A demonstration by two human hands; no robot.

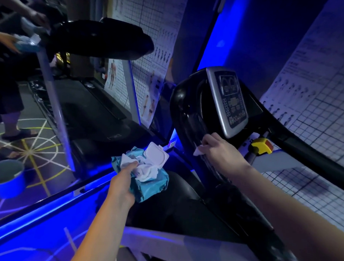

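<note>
My left hand [122, 184] grips a teal pack of wet wipes [153, 186] whose white flip lid [156, 155] stands open, with white wipes bunched out of the opening. My right hand [219, 150] pinches a white wipe [197, 151] and presses it against the black console housing of a treadmill [188, 111], just left of and below the grey control panel [228, 101]. A yellow and red stop button [263, 146] sits right of my right hand.
A second treadmill [104, 39] stands at the left, where another person's hands [6, 41] hold a cloth. A blue bucket [6, 178] sits on the patterned floor at lower left. Exercise charts [317, 110] cover the walls.
</note>
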